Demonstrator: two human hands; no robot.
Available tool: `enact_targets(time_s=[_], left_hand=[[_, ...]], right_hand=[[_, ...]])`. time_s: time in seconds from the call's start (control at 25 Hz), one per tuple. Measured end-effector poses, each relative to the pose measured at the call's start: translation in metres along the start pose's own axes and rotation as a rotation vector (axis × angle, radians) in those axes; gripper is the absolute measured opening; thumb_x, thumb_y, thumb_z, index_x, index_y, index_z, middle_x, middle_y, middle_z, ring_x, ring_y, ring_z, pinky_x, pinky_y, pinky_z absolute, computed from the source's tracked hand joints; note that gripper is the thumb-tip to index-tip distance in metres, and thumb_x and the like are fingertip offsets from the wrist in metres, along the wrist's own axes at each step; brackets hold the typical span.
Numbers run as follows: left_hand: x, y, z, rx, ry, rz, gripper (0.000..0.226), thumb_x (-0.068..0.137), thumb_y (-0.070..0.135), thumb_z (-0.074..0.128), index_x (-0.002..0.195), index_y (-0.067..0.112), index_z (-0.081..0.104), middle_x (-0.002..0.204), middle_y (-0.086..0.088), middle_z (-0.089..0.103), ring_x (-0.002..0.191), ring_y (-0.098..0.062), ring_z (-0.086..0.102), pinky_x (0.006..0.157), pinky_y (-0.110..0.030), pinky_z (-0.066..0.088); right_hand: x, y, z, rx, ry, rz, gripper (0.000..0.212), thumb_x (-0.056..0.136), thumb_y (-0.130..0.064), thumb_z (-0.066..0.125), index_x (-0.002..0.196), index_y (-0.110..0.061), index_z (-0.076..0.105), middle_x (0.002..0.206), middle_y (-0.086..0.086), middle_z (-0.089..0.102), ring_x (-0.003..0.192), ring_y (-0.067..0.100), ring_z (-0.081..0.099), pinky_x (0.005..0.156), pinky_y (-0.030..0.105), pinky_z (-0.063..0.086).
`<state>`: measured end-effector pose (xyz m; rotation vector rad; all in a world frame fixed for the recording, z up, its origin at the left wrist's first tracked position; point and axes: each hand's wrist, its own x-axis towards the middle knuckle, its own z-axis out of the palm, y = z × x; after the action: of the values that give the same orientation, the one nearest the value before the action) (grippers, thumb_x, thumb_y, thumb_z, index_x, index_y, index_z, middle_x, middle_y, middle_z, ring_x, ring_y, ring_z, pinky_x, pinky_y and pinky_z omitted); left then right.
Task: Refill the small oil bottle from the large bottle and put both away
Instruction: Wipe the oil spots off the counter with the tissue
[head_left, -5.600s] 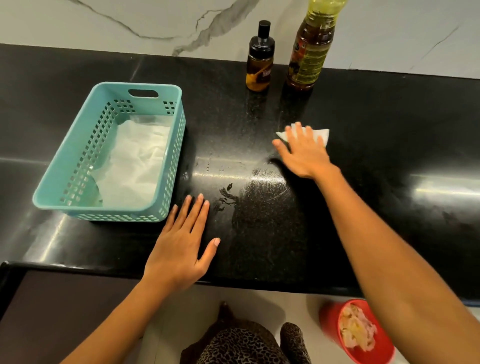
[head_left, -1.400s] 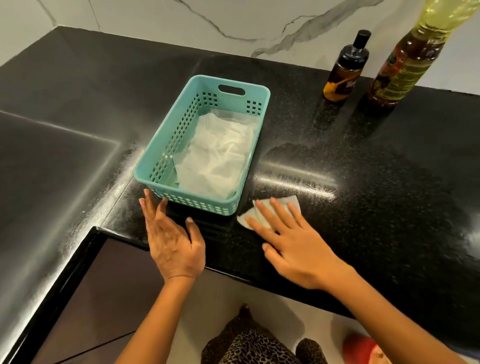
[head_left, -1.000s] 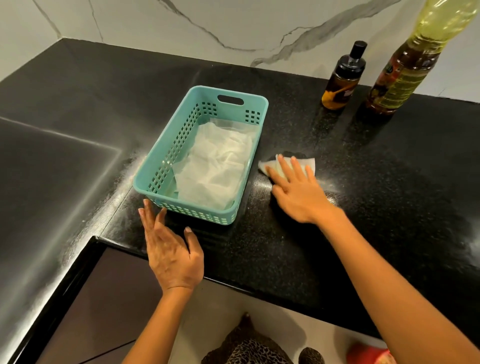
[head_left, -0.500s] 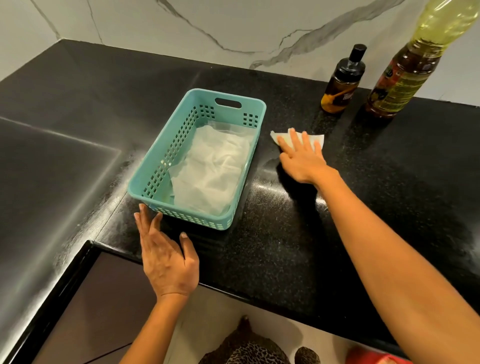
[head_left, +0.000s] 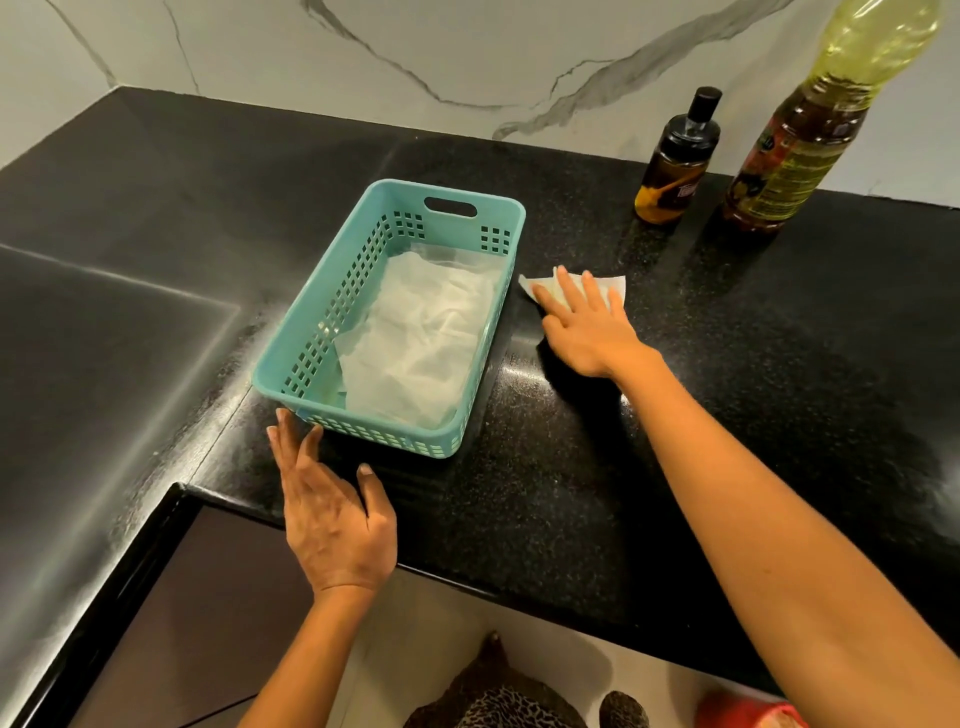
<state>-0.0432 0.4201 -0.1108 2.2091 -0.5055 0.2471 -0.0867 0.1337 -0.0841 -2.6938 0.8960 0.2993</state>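
The small oil bottle (head_left: 674, 166), dark-capped with amber oil, stands upright at the back of the black counter. To its right the large bottle (head_left: 810, 140) of yellow oil stands against the marble wall. My right hand (head_left: 584, 327) lies flat, fingers spread, pressing a white paper tissue (head_left: 545, 285) onto the counter just right of the teal basket (head_left: 498, 218). My left hand (head_left: 332, 514) rests flat on the counter's front edge, fingertips near the basket's front left corner, holding nothing.
White paper (head_left: 421, 343) lines the basket's floor. The black counter (head_left: 779, 389) wraps around to the left in an L. A red bin (head_left: 753, 714) shows on the floor at the bottom right, under my arm.
My right hand slid the tissue from the counter's front edge, beside the basket's front corner, back along the basket's right side towards the bottles. My left hand has stayed put.
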Motion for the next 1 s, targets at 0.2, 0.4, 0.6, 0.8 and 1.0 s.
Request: enact_targets(time_s=[0.2,0.4,0.6,0.8,1.0], left_hand=[[0.002,0.002,0.0,0.015,-0.014,-0.017,0.067,0.08,0.027,0.043,0.129,0.049,0.003,0.152,-0.005,0.027,0.132,-0.032,0.038,0.092,-0.053,0.044],[-0.001,0.0,0.0,0.005,-0.004,-0.037,0.063,0.08,0.024,0.043,0.133,0.037,0.012,0.153,-0.003,0.024,0.142,-0.022,0.02,0.098,-0.054,0.037],[-0.002,-0.006,0.002,0.029,-0.007,-0.043,0.06,0.08,0.025,0.043,0.136,0.011,0.026,0.155,0.001,0.016,0.143,-0.02,0.015,0.1,-0.055,0.035],[0.0,0.0,0.0,-0.013,-0.008,-0.019,0.062,0.079,0.024,0.041,0.132,0.036,0.011,0.151,-0.008,0.027,0.143,-0.025,0.016,0.104,-0.057,0.032],[-0.002,-0.001,-0.001,-0.011,0.013,-0.007,0.061,0.081,0.023,0.041,0.137,0.024,0.016,0.154,-0.007,0.021,0.144,-0.024,0.012,0.107,-0.057,0.028]], right_hand=[[-0.012,0.006,0.007,-0.028,0.028,-0.058,0.051,0.098,-0.034,0.012,0.147,-0.032,0.0,0.156,-0.003,-0.015,0.142,0.023,-0.016,0.115,0.047,-0.007],[-0.023,0.087,-0.014,0.05,0.076,0.25,0.051,0.098,-0.032,0.015,0.148,-0.03,0.005,0.157,-0.002,-0.006,0.143,0.026,-0.007,0.114,0.05,-0.001],[-0.088,0.149,-0.006,0.168,0.115,0.662,0.052,0.097,-0.033,0.014,0.148,-0.029,0.006,0.157,-0.001,-0.006,0.143,0.029,-0.007,0.114,0.052,-0.001],[-0.06,0.052,0.014,0.079,0.233,0.4,0.049,0.094,-0.036,0.021,0.143,-0.028,0.019,0.155,0.005,0.006,0.14,0.032,0.004,0.11,0.056,0.007],[-0.093,-0.012,0.042,-0.016,0.086,0.002,0.052,0.095,-0.039,0.015,0.147,-0.036,0.005,0.157,-0.003,-0.009,0.143,0.025,-0.012,0.114,0.05,-0.006]])
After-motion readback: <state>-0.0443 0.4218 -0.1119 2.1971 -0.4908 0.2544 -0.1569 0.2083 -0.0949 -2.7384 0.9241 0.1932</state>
